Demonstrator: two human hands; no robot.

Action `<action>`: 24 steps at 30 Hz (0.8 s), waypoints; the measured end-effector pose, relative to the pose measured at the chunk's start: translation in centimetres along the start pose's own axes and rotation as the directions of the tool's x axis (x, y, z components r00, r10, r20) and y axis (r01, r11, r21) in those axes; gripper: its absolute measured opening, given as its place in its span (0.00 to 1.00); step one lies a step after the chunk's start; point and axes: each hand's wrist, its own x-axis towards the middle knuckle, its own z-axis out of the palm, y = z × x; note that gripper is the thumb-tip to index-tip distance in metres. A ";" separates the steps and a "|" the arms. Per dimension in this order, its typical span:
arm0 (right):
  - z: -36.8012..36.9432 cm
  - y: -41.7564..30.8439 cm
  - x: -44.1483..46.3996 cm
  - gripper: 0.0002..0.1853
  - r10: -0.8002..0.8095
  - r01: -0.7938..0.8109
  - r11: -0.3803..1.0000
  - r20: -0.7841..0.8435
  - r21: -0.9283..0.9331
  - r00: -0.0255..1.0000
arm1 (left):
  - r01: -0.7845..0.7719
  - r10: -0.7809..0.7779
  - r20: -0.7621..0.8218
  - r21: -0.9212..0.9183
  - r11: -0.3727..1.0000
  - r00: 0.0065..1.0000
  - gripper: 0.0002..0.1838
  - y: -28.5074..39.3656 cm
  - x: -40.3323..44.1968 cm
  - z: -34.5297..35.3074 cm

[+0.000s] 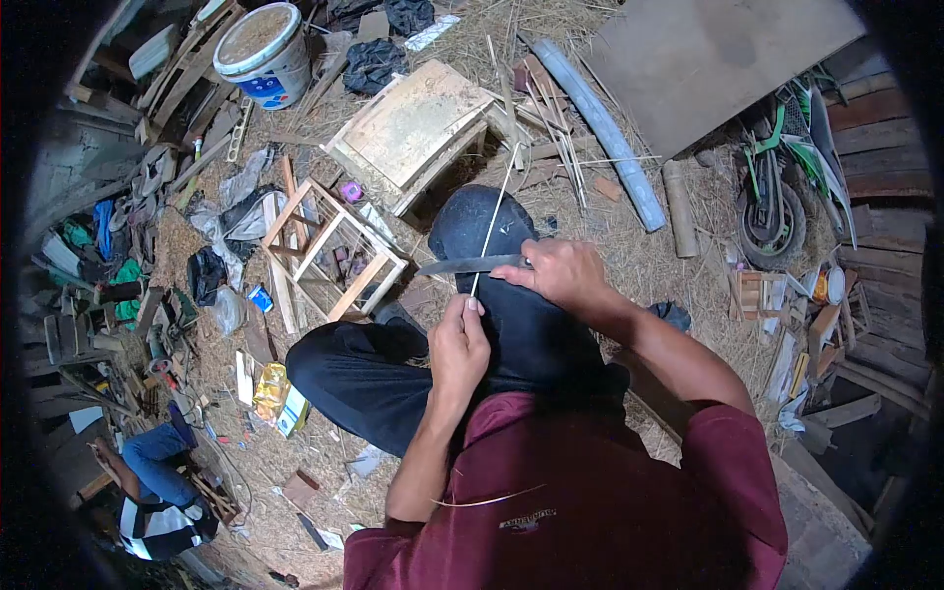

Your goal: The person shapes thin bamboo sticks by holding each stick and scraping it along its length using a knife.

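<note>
My left hand (458, 344) is closed, pinching the lower end of a thin pale strip (499, 205), which looks like split bamboo or wood. The strip runs up and slightly right across my dark-trousered knee (467, 221). In my right hand (562, 273) is a knife, its fingers wrapped round the handle. The knife's blade (457, 265) points left and crosses the strip just above my left hand, with my right thumb lying along it. Most of the handle is hidden in the grip. A short curved shaving (492, 500) lies on my maroon shirt.
A low wooden bench (413, 118) stands ahead, with a small wooden frame (339, 246) to its left. Thin sticks (565, 147) and a grey pipe (600, 133) lie ahead right. Another person (162, 482) sits lower left. A bucket (261, 49) and a small motorbike (777, 187) stand farther off.
</note>
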 end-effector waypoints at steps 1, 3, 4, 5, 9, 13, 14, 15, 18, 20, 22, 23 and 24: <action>-0.2 0.1 0.2 0.34 0.059 -0.058 0.998 -0.026 0.016 0.998 | 0.028 -0.028 0.015 -0.051 0.998 1.000 0.13 -0.5 -0.2 0.1; -0.6 0.7 1.1 0.37 0.175 -0.172 0.984 -0.072 0.052 0.982 | -0.075 0.075 -0.014 -0.013 0.997 0.997 0.13 -1.2 -1.8 -0.4; -0.7 1.6 1.9 0.38 0.216 -0.211 0.976 -0.081 0.058 0.973 | -0.128 0.128 -0.030 0.007 0.992 0.991 0.13 -1.5 -2.8 -0.6; -0.6 2.9 2.5 0.39 0.258 -0.252 0.965 -0.087 0.071 0.962 | -0.099 0.099 -0.032 -0.004 0.995 0.995 0.12 -1.7 -4.3 -0.9; -0.8 5.0 4.2 0.36 0.398 -0.391 0.905 -0.010 0.168 0.917 | 0.010 -0.010 0.007 0.021 1.000 1.000 0.07 -2.5 -7.3 -1.7; 0.1 6.1 3.9 0.38 0.373 -0.337 0.899 -0.088 0.278 0.924 | -0.088 0.085 -0.075 -0.039 0.995 0.994 0.07 -1.1 -4.7 -1.1; -0.9 5.6 3.6 0.37 0.380 -0.335 0.884 -0.084 0.325 0.921 | -0.063 0.056 -0.068 -0.095 0.994 0.996 0.08 -0.8 -3.7 -0.6; -1.5 5.1 3.3 0.37 0.389 -0.333 0.866 -0.084 0.373 0.917 | -0.041 0.033 -0.058 -0.149 0.988 0.998 0.09 -0.6 -2.5 0.0; -0.9 3.2 1.5 0.35 0.217 -0.115 0.876 -0.171 0.469 0.961 | 0.015 -0.016 0.000 -0.259 0.966 1.000 0.10 -0.4 0.9 1.3; -1.5 1.6 0.6 0.34 0.096 -0.108 0.972 0.066 0.209 0.993 | 0.043 -0.036 0.026 -0.322 0.946 0.999 0.11 0.3 2.3 2.0; 0.3 1.5 0.3 0.34 0.058 -0.061 0.984 0.024 0.166 0.998 | 0.017 -0.013 0.014 -0.338 0.941 1.000 0.10 0.1 2.9 2.5; 0.9 1.6 0.2 0.34 0.031 -0.031 0.989 0.008 0.144 0.999 | 0.000 0.002 0.006 -0.261 0.965 1.000 0.10 0.3 2.8 2.4; 0.7 1.7 0.3 0.35 0.035 -0.034 0.991 0.000 0.130 0.999 | -0.016 0.015 -0.005 -0.183 0.983 1.000 0.10 0.7 2.5 1.9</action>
